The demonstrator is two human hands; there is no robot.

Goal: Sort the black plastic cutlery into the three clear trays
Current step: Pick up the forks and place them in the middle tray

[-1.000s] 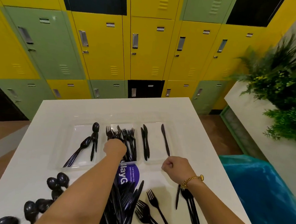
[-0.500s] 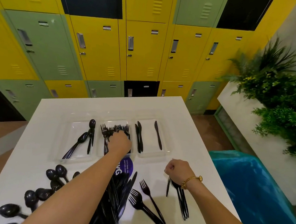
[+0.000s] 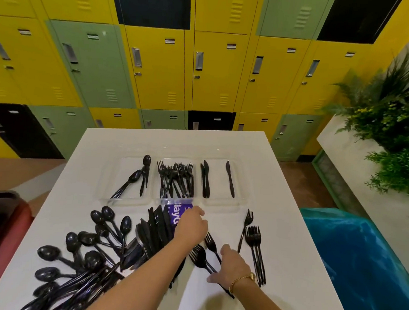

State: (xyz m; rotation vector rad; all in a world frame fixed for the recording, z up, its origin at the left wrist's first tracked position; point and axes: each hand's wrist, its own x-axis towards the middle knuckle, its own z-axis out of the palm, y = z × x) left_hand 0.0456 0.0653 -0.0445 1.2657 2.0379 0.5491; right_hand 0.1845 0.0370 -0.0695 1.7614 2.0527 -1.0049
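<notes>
Two forks (image 3: 205, 253) are gripped at the handles by the right hand (image 3: 233, 265), likely for the middle tray (image 3: 175, 200); the left hand (image 3: 190, 225) is held loosely open, empty.

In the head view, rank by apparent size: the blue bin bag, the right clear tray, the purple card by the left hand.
1. blue bin bag, clearly largest, though nearer the camera
2. right clear tray
3. purple card, smallest showing; partly hidden by knives and the left hand
</notes>
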